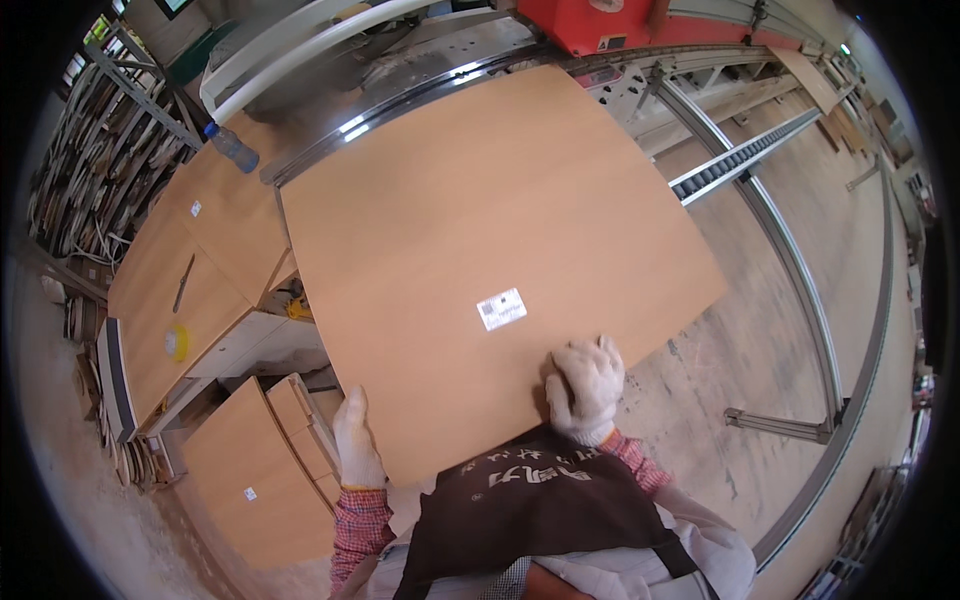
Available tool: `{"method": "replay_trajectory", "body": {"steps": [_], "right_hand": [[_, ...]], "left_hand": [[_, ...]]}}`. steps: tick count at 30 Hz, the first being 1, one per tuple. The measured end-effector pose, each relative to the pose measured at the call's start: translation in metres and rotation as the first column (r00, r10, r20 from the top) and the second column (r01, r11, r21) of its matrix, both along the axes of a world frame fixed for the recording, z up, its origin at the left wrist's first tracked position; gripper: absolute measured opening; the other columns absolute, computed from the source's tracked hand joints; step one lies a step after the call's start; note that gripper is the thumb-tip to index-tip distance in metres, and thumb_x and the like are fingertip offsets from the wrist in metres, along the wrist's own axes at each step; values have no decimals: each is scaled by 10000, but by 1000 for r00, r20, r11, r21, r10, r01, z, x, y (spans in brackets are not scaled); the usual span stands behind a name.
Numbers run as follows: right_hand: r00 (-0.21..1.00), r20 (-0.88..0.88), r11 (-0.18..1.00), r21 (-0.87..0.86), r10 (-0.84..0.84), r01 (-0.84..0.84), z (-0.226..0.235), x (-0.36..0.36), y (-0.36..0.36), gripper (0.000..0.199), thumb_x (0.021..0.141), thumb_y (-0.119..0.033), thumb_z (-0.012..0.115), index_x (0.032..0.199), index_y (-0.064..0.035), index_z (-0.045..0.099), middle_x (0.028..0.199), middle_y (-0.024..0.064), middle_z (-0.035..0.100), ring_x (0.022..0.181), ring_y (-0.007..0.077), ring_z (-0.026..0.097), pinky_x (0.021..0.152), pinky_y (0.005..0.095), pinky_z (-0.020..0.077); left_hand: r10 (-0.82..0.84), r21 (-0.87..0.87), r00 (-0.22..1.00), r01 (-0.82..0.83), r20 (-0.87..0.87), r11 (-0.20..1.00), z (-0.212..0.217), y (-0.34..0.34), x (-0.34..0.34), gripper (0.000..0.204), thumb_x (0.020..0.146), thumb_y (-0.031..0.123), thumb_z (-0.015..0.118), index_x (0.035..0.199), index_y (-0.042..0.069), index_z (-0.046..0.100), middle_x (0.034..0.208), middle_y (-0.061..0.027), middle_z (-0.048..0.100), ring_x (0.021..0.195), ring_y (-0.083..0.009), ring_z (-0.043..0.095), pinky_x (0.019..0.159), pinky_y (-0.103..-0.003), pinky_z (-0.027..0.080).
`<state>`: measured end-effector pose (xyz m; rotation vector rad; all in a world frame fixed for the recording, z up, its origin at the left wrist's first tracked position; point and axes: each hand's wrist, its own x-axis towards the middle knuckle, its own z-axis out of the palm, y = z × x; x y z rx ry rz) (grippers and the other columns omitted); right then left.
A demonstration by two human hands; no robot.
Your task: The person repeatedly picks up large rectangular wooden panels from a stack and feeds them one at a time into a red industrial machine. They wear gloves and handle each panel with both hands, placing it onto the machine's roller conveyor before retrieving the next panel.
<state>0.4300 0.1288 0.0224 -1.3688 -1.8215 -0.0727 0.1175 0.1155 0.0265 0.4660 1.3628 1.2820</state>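
A large light-brown wood panel (470, 210) with a white printed label (501, 309) lies in front of me, its far edge at the metal rail of a machine (370, 125). My left hand (358, 440), in a white work glove, grips its near left edge with the thumb up along the side; the other fingers are hidden beneath. My right hand (588, 385), gloved too, is closed over the near edge further right, its fingers bent on the top face. The panel's near edge meets my dark apron (540, 490).
To the left, a wood-topped bench (160, 270) carries a yellow tape roll (176, 342), a dark slim tool (184, 283) and a water bottle (232, 148). Another labelled panel (250, 470) leans below. A metal frame with a roller track (745, 157) stands at right. Stacked strips (100, 150) fill a rack.
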Motion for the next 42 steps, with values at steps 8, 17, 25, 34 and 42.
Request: {"method": "replay_trajectory", "body": {"steps": [8, 17, 25, 34, 42], "right_hand": [[987, -59, 985, 100, 150, -144, -18, -49, 33, 222, 716, -132, 738, 932, -99, 696, 969, 49, 664, 1003, 253, 632, 921, 507, 495], [979, -91, 983, 46, 183, -180, -11, -57, 41, 263, 676, -112, 717, 933, -61, 692, 936, 62, 636, 957, 267, 624, 872, 484, 503], [962, -93, 964, 86, 258, -250, -9, -47, 48, 267, 715, -91, 733, 959, -9, 663, 943, 125, 693, 898, 300, 665, 778, 477, 537], [953, -178, 969, 43, 245, -242, -14, 35, 72, 249, 724, -59, 716, 959, 8, 672, 945, 126, 693, 879, 306, 676, 697, 455, 549], [977, -131, 984, 92, 167, -156, -17, 112, 99, 245, 718, -65, 697, 953, 1, 684, 958, 112, 696, 950, 291, 657, 780, 476, 558]], "left_hand": [[40, 69, 975, -56, 216, 996, -32, 41, 4, 488, 1047, 292, 619, 1399, -36, 539, 1341, -113, 625, 1204, -233, 615, 1022, -394, 522], [-38, 90, 966, 15, 255, 996, -20, 69, 7, 520, 1026, 308, 647, 1414, -18, 527, 1353, -116, 614, 1231, -237, 610, 1039, -392, 515], [-83, 52, 991, 78, 100, 996, -37, 177, -37, 575, 1003, 348, 666, 1414, -26, 516, 1321, -126, 620, 1199, -238, 626, 1001, -389, 541], [-44, -5, 994, 44, 97, 999, -20, 201, 56, 542, 1010, 318, 658, 1407, -21, 511, 1315, -135, 627, 1180, -250, 644, 981, -406, 563], [-44, -14, 985, 47, 168, 999, -29, 234, 132, 496, 1009, 297, 665, 1381, -1, 529, 1266, -120, 658, 1144, -257, 660, 965, -436, 572]]}}
